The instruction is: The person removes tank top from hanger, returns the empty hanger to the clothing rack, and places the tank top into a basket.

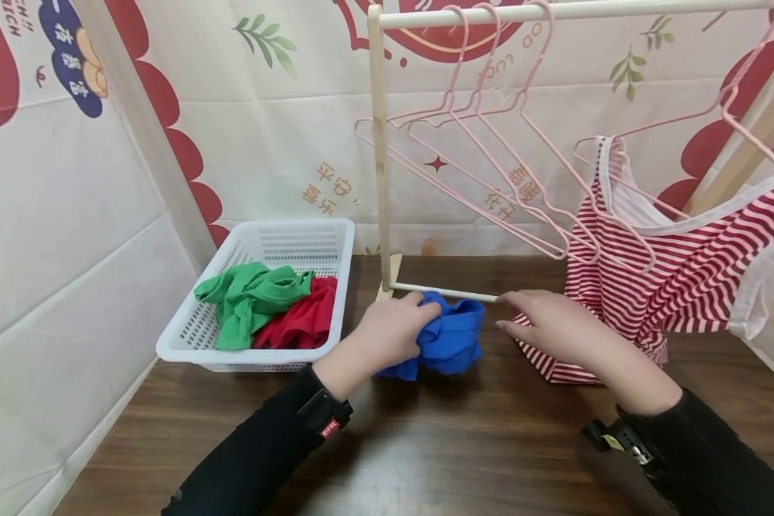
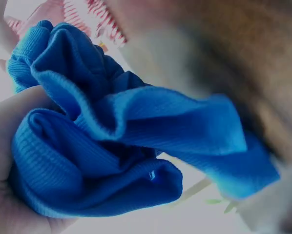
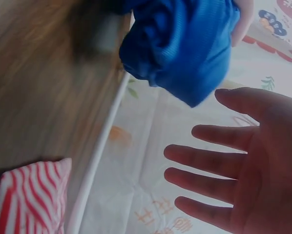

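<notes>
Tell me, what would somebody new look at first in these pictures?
Probably the red-and-white striped top, big and bright at the right of the head view. Next might come the crumpled blue cloth, held in the person's left grip near the middle. Then the green cloth and red cloth stand out inside the white basket at the left.

We have room for a hand across the near tabletop (image 1: 477, 451) and in the narrow gap between the blue garment (image 1: 451, 340) and our right hand (image 1: 551, 322). To the left, the basket (image 1: 239, 356) blocks us low down. On the far side, the rack's low bar (image 1: 403, 287) crosses our way, with pink hangers (image 1: 522, 93) above. The striped garment (image 1: 645, 279) bars the right, its hem seemingly on the table, though our hand partly hides it.
</notes>
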{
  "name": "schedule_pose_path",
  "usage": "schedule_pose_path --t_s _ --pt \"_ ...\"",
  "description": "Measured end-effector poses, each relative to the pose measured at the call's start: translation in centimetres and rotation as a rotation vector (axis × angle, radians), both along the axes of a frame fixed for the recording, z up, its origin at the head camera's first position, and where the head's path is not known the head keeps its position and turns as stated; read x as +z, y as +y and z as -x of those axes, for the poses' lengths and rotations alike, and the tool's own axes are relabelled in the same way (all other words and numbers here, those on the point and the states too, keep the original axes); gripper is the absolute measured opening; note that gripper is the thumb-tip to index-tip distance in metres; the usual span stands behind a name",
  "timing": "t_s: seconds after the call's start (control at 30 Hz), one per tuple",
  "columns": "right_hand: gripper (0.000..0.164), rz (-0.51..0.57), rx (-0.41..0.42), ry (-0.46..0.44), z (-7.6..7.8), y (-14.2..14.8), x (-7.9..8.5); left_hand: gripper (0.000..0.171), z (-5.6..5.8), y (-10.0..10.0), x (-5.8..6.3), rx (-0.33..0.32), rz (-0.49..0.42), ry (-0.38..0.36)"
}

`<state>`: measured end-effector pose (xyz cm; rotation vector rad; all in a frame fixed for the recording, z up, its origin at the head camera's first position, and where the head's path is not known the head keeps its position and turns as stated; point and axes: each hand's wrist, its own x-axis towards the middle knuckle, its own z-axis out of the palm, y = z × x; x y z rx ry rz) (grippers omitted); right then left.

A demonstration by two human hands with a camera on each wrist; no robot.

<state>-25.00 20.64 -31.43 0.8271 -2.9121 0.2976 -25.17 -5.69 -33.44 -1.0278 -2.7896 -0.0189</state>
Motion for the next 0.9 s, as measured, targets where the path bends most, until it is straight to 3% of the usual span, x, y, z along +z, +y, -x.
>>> schedule_pose_path --t_s 0.2,0.33,0.9 --pt "0.033 0.078 0.007 0.033 0.4 -0.5 1.3 0.050 -0.2 -1.9 2.6 0.069 -0.105 0.002" --pt "0.033 0.111 -0.006 0.026 0.5 -0.8 1.7 0.047 -0.3 -3.1 4.3 0.103 -0.172 0.041" --pt "0.034 0.140 0.021 0.038 0.6 -2.1 2.8 0.028 0.2 -7.3 10.9 0.111 -0.389 0.257"
